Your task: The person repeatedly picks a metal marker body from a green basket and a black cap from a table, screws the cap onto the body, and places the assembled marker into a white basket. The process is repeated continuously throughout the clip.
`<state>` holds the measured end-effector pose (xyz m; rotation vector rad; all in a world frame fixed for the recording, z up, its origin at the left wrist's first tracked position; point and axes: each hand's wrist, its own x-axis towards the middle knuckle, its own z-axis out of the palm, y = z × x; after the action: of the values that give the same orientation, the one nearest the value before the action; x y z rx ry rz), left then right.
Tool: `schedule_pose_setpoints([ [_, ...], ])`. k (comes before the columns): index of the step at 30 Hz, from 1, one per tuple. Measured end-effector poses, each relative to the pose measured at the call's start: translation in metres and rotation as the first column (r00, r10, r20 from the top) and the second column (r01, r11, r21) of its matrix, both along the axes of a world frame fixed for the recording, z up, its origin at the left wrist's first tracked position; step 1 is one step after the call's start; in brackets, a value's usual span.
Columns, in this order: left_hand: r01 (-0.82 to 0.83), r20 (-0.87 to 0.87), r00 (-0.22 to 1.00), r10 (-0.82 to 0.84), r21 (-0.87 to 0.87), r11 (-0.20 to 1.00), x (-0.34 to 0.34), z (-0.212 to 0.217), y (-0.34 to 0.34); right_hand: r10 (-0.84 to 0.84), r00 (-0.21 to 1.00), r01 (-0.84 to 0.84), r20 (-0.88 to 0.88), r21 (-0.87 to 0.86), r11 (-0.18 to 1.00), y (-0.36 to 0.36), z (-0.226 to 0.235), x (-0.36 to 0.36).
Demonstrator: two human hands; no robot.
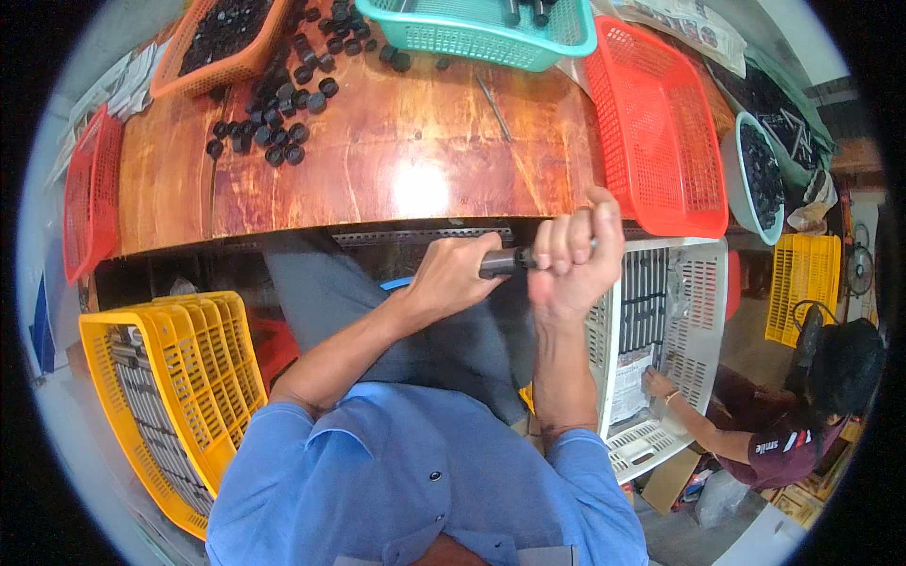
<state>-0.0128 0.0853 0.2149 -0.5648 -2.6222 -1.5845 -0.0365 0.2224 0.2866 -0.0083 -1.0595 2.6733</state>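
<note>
We hold a dark, short rod (507,259) between both hands, just in front of the near edge of the wooden table (396,160). Our left hand (460,274) is closed around its left end, and our right hand (576,255) is clamped in a fist on the other end, so the middle of the rod is the only part we can see. We judge that the main risk is a slip: if the two hands twist or push against each other too hard, one end may come out of the grip and fall down between our knees, where the grey trousers and the white crate (694,311) leave a gap. The black caps (274,127) lie loose on the table and could roll if we knock it.
</note>
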Motion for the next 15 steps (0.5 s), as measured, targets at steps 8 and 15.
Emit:
schedule_pose_setpoints([
  [8,0.178,0.147,0.955,-0.258,0.412,0.893,0.002,0.013,-0.007,-0.087,0.935,-0.174,0.343,0.660,0.731,0.046,0.029,0.047],
  [15,0.006,0.234,0.949,-0.212,0.659,0.752,0.020,0.025,0.027,-0.073,0.961,-0.258,0.267,0.960,0.109,0.025,-0.006,0.080],
])
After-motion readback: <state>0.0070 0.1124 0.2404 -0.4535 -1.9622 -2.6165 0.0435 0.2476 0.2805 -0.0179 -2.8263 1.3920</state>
